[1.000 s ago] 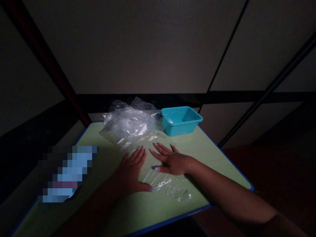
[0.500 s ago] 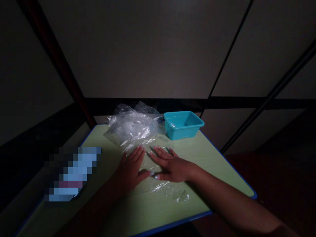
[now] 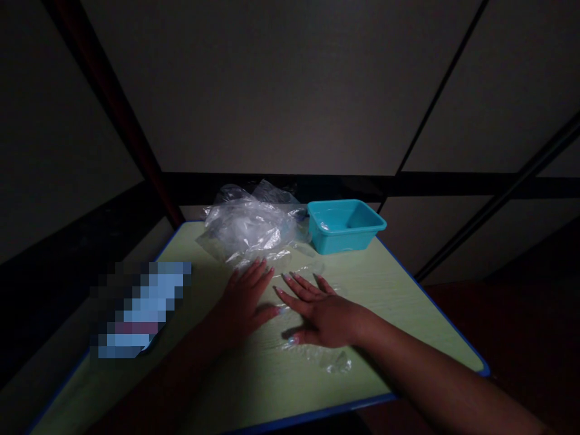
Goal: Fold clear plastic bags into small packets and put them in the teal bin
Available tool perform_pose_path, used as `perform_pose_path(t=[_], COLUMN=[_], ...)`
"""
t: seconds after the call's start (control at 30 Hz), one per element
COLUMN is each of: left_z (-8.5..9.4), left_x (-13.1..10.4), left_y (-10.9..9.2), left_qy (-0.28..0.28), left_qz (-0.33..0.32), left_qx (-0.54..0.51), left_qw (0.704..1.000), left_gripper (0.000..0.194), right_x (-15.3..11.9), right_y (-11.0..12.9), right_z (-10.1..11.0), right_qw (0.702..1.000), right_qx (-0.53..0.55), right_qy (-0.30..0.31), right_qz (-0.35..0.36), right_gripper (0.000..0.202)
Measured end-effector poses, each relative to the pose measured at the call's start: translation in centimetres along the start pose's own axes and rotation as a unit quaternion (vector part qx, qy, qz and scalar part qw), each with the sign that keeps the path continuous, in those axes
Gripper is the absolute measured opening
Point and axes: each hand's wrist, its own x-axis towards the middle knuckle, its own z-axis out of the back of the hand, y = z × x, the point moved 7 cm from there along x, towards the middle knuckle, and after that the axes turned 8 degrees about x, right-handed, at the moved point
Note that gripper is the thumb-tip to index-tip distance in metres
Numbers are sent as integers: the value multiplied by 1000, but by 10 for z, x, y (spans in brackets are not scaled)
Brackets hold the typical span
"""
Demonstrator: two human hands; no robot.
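Note:
A clear plastic bag [image 3: 312, 356] lies spread on the table, its crinkled near end showing below my hands. My left hand [image 3: 247, 302] rests flat on it with the fingers stretched forward and the thumb out to the right. To the right, my right hand [image 3: 319, 311] has its fingers spread over the same plastic, the thumb apart from them. Neither hand grips anything. Just beyond my left fingertips sits a pile of crumpled clear plastic bags [image 3: 249, 226].
The light green table [image 3: 371, 284] has a blue edge. A turquoise plastic basket [image 3: 344, 241] stands at the back right. At the left lies a pixelated blue object [image 3: 149, 302]. Pale panels [image 3: 281, 90] rise behind the table.
My right hand has shifted a little toward me, its thumb now farther from my left thumb. My left hand stays nearly in place. The whole view has shifted slightly.

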Motion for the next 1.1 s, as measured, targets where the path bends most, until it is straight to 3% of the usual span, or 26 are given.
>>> perform_pose_path(t=[0.1, 0.17, 0.23, 0.33, 0.37, 0.47, 0.53, 0.67, 0.8, 0.9, 1.0, 1.1], left_z=[25, 34, 37, 42, 40, 34, 33, 34, 35, 33, 32, 35], left_x=[3, 1, 0, 2, 3, 3, 3, 2, 3, 2, 1, 0], left_y=[16, 33, 43, 43, 41, 32, 28, 27, 28, 30, 29, 27], left_qy=[-145, -197, -203, -179, -162, -113, -100, -98, -107, -116, -111, -99], left_qz=[93, 190, 251, 264, 268, 277, 272, 267, 273, 288, 285, 258], left_qx=[-152, -323, -468, -621, -681, -815, -845, -861, -866, -865, -866, -866], left_qw=[973, 906, 823, 716, 662, 496, 449, 420, 405, 393, 395, 417], left_gripper=[51, 38, 38, 51, 51, 52, 55, 56, 58, 61, 64, 67], right_x=[-1, -2, -7, -19, -21, -19, -15, -11, -9, -9, -6, -1], right_y=[2, 4, 6, 2, -3, -17, -23, -27, -27, -27, -24, -18], right_z=[6, 17, 34, 58, 62, 64, 63, 61, 55, 50, 44, 36], right_qw=[1000, 997, 980, 916, 889, 807, 746, 627, 545, 533, 551, 569], right_qx=[7, 24, 60, 189, 249, 439, 551, 700, 784, 800, 796, 792], right_qy=[-17, -71, -171, -328, -360, -372, -351, -318, -280, -266, -241, -209], right_qz=[11, 36, 76, 129, 135, 134, 134, 126, 97, 80, 75, 69], right_gripper=[89, 85, 75, 54, 48, 32, 27, 22, 21, 20, 20, 20])
